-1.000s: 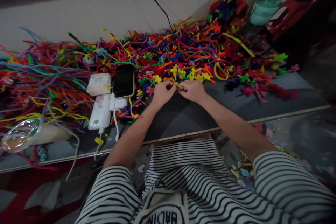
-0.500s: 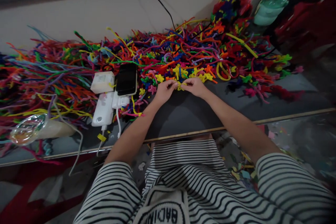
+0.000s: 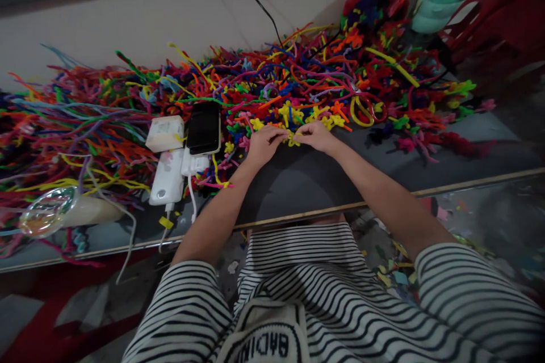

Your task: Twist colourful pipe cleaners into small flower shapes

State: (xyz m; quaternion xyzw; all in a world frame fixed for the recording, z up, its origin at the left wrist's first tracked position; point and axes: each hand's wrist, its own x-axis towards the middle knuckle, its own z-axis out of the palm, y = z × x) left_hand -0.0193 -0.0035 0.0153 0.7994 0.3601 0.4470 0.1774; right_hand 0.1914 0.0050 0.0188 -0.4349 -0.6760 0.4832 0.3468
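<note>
Between my two hands is a small yellow pipe cleaner flower (image 3: 293, 138), held just above the dark tabletop (image 3: 298, 187). My left hand (image 3: 264, 144) pinches its left side with thumb and forefinger. On the other side my right hand (image 3: 317, 137) grips it in a pinch too. Right behind my fingers lie more yellow pipe cleaner flowers (image 3: 330, 120), with a blue piece among them. The finer bends of the flower are partly covered by my fingertips.
A deep heap of coloured pipe cleaners (image 3: 114, 119) runs along the wall. Left of my hands are a black phone (image 3: 204, 128), a white power bank (image 3: 167, 177) with cables, a white box (image 3: 164, 133) and a plastic cup (image 3: 55, 212). Scissors (image 3: 361, 112) lie to the right.
Both hands stay in nearly the same spot, with the fingers shifted slightly around the yellow flower. The view has moved a little, and more of a red chair shows at the upper right.
</note>
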